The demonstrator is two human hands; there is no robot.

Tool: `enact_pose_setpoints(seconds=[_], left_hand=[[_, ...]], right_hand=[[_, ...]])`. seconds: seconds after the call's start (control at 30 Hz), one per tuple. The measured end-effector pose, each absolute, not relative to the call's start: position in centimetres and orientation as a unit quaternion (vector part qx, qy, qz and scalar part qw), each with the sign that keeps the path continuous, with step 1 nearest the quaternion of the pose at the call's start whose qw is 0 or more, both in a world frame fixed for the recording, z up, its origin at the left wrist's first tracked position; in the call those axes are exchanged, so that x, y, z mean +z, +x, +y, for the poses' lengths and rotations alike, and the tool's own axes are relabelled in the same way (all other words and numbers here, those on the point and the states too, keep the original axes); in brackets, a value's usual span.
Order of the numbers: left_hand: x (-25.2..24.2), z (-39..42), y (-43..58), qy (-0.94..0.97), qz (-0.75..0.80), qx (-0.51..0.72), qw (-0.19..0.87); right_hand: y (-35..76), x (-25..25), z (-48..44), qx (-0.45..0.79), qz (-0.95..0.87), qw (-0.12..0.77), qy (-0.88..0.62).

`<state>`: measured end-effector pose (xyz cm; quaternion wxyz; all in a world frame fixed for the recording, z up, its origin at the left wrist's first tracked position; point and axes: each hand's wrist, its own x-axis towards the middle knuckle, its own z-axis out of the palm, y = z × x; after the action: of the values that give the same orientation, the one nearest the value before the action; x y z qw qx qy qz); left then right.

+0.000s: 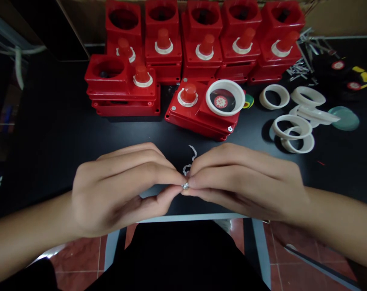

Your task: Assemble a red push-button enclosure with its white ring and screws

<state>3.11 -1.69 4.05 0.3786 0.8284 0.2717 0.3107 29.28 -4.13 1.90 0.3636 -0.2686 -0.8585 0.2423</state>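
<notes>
My left hand (122,186) and my right hand (250,182) meet fingertip to fingertip above the near part of the black table. Both are closed in a pinch on one small shiny silvery piece (185,186), mostly hidden by the fingers. Just beyond the fingertips shows a thin, curled whitish strip (193,152); whether it joins the silvery piece, I cannot tell. Past the hands sits a red housing (198,117) with a red cap (189,93) and a white ring (225,98) around its round window.
Several more red housings (122,107) line the back and left. White rings (292,127) lie loosely at right, beside round clear discs (344,118). Behind them are a heap of metal screws (301,66) and a black-and-yellow object (361,76). The table's pale front edge (189,217) runs below my hands.
</notes>
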Motion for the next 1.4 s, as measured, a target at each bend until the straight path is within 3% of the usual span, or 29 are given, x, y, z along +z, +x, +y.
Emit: enact_pose_setpoints(seconds=[0.37, 1.4], left_hand=[[3.85, -1.70, 2.82, 0.859, 0.233, 0.293, 0.349], [3.88, -1.56, 3.13, 0.788, 0.267, 0.300, 0.466]], right_hand=[[29.31, 1.82, -4.33, 0.229, -0.866, 0.358, -0.264], [29.40, 1.03, -4.17, 0.250, -0.867, 0.371, -0.221]])
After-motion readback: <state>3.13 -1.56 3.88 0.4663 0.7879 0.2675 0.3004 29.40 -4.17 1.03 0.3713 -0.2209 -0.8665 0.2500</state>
